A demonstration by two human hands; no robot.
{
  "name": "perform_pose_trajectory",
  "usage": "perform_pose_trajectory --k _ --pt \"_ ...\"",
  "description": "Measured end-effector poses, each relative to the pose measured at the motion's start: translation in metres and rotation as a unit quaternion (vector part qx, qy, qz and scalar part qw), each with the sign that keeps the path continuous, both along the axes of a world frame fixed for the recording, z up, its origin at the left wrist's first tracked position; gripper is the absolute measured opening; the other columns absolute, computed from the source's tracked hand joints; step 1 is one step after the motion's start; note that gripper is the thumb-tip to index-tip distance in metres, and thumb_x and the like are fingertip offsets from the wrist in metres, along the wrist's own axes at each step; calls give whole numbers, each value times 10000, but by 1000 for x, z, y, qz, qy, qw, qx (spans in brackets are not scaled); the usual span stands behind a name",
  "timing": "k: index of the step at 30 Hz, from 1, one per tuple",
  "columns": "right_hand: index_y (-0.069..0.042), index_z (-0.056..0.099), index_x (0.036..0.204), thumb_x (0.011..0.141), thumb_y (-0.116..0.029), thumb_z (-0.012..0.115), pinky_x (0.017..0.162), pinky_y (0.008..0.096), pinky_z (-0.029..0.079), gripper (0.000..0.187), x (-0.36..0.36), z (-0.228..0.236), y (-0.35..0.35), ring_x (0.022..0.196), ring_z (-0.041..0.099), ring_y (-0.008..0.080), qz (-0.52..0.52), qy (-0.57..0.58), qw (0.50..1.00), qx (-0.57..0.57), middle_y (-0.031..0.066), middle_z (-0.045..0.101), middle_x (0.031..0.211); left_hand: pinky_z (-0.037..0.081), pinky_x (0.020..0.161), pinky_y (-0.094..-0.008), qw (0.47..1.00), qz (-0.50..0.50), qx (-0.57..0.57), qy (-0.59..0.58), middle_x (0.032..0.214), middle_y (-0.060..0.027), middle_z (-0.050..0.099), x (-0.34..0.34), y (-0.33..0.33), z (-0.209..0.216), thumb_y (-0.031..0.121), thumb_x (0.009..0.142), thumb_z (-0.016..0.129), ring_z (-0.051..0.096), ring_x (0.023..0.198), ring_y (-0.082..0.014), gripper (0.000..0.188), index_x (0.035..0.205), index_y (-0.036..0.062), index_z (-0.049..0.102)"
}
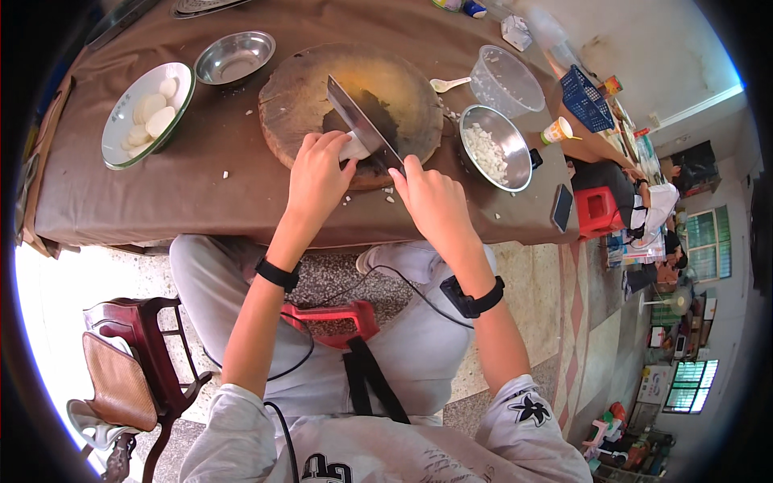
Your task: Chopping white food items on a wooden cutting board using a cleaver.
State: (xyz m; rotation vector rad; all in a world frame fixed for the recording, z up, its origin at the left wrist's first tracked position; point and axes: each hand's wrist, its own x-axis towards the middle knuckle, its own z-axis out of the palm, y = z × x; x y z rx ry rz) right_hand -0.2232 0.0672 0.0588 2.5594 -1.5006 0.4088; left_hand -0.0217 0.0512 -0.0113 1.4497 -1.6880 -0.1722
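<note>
On a round wooden chopping board (302,80), my left hand (318,175) presses its fingers on a piece of white vegetable (355,146) that looks like radish. My right hand (432,197) is closed around the handle of a cleaver (359,121). Its blade stands slantwise right beside the white piece, at the fingertips of my left hand. A dark wet patch marks the board's middle. To the right, a steel bowl (521,165) holds small white diced bits (485,153). Thick pale rounds (159,121) lie in a green-rimmed bowl (115,129) at the left.
Behind the board's left side stands a steel bowl (234,56). A clear plastic tub (507,80), a white spoon (449,84), a paper cup (557,130) and a phone (561,207) are on the right. White scraps dot the brown tablecloth (209,205). A person sits farther right.
</note>
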Motion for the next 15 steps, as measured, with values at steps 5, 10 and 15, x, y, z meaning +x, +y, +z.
perform_pose_trajectory --k 5,10,15 --pt "-59 548 877 1063 -329 585 477 442 529 330 14 9 -10 549 676 356 13 18 1000 8 137 645 593 534 943 -414 1000 -7 -24 -6 1194 -93 724 7 0 -4 101 801 804 623 1108 -318 352 1132 15 722" --pt "-55 541 892 1069 -336 574 485 477 527 334 17 1 -20 569 678 379 4 -31 999 28 156 647 604 532 949 -415 1000 -9 10 -1 1197 -98 725 3 2 5 110 808 804 621 1124 -318 367 1154 25 715" --pt "-64 515 911 1071 -338 577 462 461 512 323 -2 -33 -4 544 666 373 -28 -74 997 -14 143 632 576 532 949 -421 1000 4 9 -6 1198 -106 718 3 2 4 125 830 794 618 1140 -324 369 1174 32 698"
